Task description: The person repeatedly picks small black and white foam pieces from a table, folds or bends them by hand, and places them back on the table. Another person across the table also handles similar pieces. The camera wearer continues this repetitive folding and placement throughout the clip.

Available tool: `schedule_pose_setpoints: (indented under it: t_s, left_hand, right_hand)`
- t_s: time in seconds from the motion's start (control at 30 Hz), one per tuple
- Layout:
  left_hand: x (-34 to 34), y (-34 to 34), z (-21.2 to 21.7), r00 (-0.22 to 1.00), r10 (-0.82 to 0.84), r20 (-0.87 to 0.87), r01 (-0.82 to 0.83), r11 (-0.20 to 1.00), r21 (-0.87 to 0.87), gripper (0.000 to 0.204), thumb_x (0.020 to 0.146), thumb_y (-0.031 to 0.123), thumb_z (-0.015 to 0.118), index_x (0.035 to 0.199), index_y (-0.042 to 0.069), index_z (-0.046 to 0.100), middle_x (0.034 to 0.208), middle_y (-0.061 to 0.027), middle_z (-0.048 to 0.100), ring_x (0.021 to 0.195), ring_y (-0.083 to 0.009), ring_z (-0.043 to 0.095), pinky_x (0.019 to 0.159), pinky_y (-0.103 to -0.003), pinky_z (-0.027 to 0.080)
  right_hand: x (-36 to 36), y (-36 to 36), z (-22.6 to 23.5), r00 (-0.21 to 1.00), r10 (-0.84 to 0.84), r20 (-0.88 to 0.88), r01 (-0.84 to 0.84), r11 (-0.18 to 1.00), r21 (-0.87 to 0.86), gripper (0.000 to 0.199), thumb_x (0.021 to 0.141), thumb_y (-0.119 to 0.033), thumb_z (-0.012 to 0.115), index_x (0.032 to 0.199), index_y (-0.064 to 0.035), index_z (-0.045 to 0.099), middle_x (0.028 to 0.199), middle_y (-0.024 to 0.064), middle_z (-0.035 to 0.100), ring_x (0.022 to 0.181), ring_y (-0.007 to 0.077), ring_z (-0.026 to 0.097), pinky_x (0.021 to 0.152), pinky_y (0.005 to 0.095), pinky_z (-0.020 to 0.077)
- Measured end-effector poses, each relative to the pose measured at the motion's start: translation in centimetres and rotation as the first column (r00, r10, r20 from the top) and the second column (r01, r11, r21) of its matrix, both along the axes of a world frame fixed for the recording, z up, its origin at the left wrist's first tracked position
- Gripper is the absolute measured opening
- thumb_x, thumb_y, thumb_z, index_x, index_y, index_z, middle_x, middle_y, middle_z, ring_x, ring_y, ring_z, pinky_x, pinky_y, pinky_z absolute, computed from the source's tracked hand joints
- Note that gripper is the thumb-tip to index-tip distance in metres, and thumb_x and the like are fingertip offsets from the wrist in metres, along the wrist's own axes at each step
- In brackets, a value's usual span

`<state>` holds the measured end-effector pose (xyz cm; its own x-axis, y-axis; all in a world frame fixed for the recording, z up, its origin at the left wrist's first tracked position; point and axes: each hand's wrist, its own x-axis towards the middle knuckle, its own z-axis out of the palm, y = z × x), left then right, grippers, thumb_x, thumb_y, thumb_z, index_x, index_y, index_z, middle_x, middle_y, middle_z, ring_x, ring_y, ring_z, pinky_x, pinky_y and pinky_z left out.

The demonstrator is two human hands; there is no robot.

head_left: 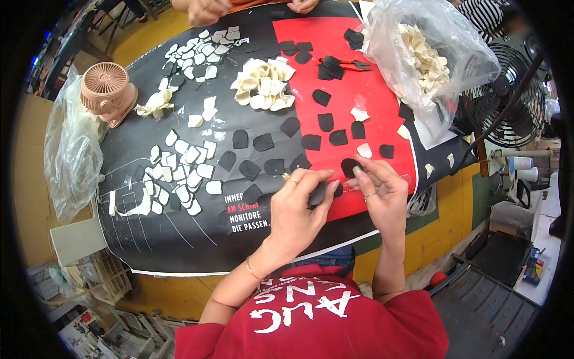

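Near the table's front edge, my left hand (pixel 297 203) has its fingers closed around a dark piece (pixel 317 195), mostly hidden by the fingers. Beside it, my right hand (pixel 381 190) pinches a small black rounded patch (pixel 351 168) between thumb and fingers. The two hands are close together over the red part of the printed sheet (pixel 388 66). More black patches (pixel 263 142) of the same shape lie scattered just beyond my hands. To the left is a loose spread of white patches (pixel 192 154), some overlapping.
A heap of cream pieces (pixel 263 84) sits mid-table, with red-handled pliers (pixel 353 64) farther right. A clear bag (pixel 430 54) of cream pieces stands at the far right by a black fan (pixel 504 96). A small pink fan (pixel 107 93) is at left. Across the table, another person's hands (pixel 206 11) show.
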<state>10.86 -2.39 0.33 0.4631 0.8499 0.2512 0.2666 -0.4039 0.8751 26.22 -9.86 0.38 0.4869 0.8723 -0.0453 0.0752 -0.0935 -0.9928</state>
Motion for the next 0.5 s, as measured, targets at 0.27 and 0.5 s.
schedule_pose_setpoints:
  t_s: [0.27,0.5]
  left_hand:
    - [-1.9,0.5,1.6,0.999,-0.034,-0.029,0.036,0.997,0.061,0.023,0.083,-0.001,0.074,0.106,0.001,0.072,0.099,-0.0114,0.064,0.074,-0.0257,0.071,0.061,-0.034,0.056]
    - [-2.2,-0.6,1.5,0.998,0.068,-0.003,-0.067,0.994,0.091,0.025,0.08,-0.002,0.076,0.105,0.001,0.073,0.102,-0.0128,0.068,0.074,-0.0239,0.068,0.064,-0.032,0.054]
  right_hand:
    - [-3.3,0.1,1.3,0.989,0.145,0.018,-0.146,0.987,0.07,0.048,0.096,0.005,0.056,0.143,0.0022,0.048,0.097,0.0131,0.072,0.093,0.0162,0.071,0.085,0.0282,0.0566]
    - [-4.7,0.4,1.6,0.986,-0.014,0.167,-0.019,0.981,0.194,0.054,0.094,0.004,0.06,0.142,0.0037,0.037,0.095,0.0137,0.072,0.089,0.0173,0.072,0.079,0.0284,0.0579]
